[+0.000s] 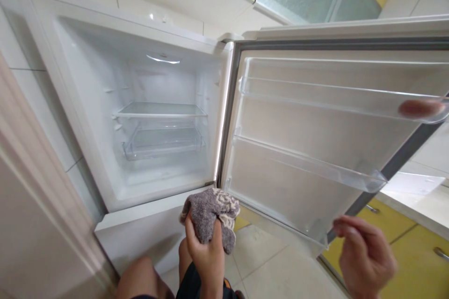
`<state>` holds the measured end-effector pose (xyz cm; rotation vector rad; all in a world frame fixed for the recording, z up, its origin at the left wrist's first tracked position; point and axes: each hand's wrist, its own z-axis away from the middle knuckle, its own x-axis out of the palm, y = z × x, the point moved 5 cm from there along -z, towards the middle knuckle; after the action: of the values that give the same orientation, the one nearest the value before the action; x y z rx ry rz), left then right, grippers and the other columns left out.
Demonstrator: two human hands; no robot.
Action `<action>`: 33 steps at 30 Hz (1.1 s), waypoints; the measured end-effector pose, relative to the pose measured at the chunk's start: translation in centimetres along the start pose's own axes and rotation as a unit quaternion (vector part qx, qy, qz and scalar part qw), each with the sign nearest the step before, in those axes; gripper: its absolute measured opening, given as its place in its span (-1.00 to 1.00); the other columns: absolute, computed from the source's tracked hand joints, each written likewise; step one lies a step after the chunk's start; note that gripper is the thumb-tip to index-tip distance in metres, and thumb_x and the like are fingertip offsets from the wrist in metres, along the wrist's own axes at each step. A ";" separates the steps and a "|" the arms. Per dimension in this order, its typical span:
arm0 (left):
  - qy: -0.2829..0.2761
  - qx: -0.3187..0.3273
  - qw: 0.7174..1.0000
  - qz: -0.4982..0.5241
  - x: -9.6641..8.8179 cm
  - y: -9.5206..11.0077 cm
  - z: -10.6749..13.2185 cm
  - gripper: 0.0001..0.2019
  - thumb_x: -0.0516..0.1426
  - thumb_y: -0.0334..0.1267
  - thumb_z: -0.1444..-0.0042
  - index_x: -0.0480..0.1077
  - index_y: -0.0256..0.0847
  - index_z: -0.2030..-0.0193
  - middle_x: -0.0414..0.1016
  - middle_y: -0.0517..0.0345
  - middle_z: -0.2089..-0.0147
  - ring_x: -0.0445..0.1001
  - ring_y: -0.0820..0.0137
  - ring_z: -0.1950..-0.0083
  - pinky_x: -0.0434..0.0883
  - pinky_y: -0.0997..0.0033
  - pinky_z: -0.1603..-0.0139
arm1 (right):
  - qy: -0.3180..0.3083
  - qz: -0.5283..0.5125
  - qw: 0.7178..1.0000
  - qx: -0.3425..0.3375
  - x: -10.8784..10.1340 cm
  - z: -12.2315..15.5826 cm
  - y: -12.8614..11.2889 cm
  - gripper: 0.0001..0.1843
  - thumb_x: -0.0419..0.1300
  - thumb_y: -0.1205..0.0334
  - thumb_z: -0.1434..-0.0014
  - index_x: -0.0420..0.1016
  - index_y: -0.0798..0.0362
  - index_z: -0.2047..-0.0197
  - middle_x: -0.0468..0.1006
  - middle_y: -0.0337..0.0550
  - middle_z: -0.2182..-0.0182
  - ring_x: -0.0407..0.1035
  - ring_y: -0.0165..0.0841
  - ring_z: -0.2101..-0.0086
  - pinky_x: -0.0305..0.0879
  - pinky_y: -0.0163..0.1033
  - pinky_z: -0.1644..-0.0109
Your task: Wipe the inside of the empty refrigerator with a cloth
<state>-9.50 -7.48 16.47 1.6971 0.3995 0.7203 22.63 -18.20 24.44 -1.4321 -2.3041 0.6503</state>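
Observation:
My left hand (206, 252) is closed around a bunched grey cloth (205, 212) with a cream pattern on one side. It holds the cloth low in front of the open refrigerator, near the hinge side of the door. My right hand (366, 257) is at the lower right, slightly blurred, with curled fingers pressed together and nothing visible in them. Its fingertips overlap the lower outer edge of the refrigerator door (294, 126) in view; whether they touch it cannot be made out. Inside the refrigerator compartment (157, 79) are a glass shelf (161, 110) and a clear drawer or tray (164, 149).
Clear bins (308, 161) line the door. A blurred reddish shape (421, 108) shows at the upper bin's outer end. Yellow cabinets (407, 261) and a counter stand at right, with more cupboards above. My knees (140, 278) are close to the refrigerator's lower front.

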 end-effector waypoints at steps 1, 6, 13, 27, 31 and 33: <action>0.005 -0.006 1.000 0.003 0.1 0.2 0.3 -0.38 0.32 0.02 0.10 0.42 -0.22 -0.10 0.55 -0.22 -0.12 0.53 0.00 -0.15 0.46 0.01 -0.21 | -0.144 -0.025 0.987 -0.065 2.2 1.6 -2.9 -0.91 0.23 0.30 -0.24 0.58 0.02 0.20 0.55 -0.15 0.39 0.42 -0.37 0.44 0.35 -0.29 0.40; -0.042 -0.061 0.997 0.032 0.6 1.7 1.6 -0.24 0.33 0.07 0.03 0.28 -0.18 -0.28 0.53 -0.19 -0.15 0.55 0.07 -0.15 0.48 0.11 -0.17 | -0.473 -0.087 0.858 -0.182 9.3 8.2 -11.7 -0.51 0.17 0.41 -0.27 0.40 -0.09 -0.23 0.59 -0.07 0.07 0.52 -0.33 0.05 0.50 -0.33 -0.05; -0.132 -0.083 0.975 0.159 0.9 1.6 2.3 -0.17 0.23 0.11 -0.10 0.10 -0.19 -0.43 0.44 -0.22 -0.27 0.48 0.04 -0.26 0.47 0.15 -0.20 | -0.453 -0.048 0.883 -0.116 12.7 11.6 -10.8 -0.22 0.08 0.38 -0.29 -0.03 -0.11 -0.52 0.26 0.05 -0.36 0.23 -0.22 -0.33 0.33 -0.17 -0.33; -0.278 0.014 0.913 0.298 2.1 2.5 5.0 -0.24 0.15 0.31 -0.12 0.29 -0.17 -0.31 0.44 -0.23 -0.27 0.39 -0.05 -0.33 0.35 0.03 -0.33 | -0.192 -0.162 0.919 0.304 12.8 10.7 -7.8 -0.40 0.46 -0.08 0.00 0.55 0.11 -0.01 0.64 -0.03 0.19 0.54 -0.19 0.22 0.53 -0.17 0.15; -0.244 0.023 0.934 0.261 2.2 3.4 5.3 -0.41 0.20 0.15 -0.18 0.33 -0.17 -0.22 0.54 -0.17 -0.08 0.52 0.07 -0.14 0.36 0.04 -0.30 | -0.115 -0.226 0.882 0.397 13.1 9.7 -6.0 -0.52 0.47 -0.09 0.06 0.56 0.11 0.24 0.62 -0.10 0.35 0.49 -0.25 0.35 0.48 -0.21 0.28; -0.199 0.013 0.956 0.215 1.6 3.0 4.6 -0.54 0.22 0.02 -0.22 0.34 -0.13 -0.18 0.54 -0.11 -0.08 0.52 0.14 -0.16 0.36 0.10 -0.30 | -0.083 -0.276 0.856 0.428 13.3 9.3 -5.2 -0.53 0.48 -0.05 0.10 0.57 0.10 0.23 0.64 -0.10 0.30 0.51 -0.25 0.30 0.49 -0.19 0.21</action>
<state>-5.64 -10.70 19.18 1.9238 -0.2537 0.6576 8.26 -10.03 20.24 -0.2943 -1.9367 1.3859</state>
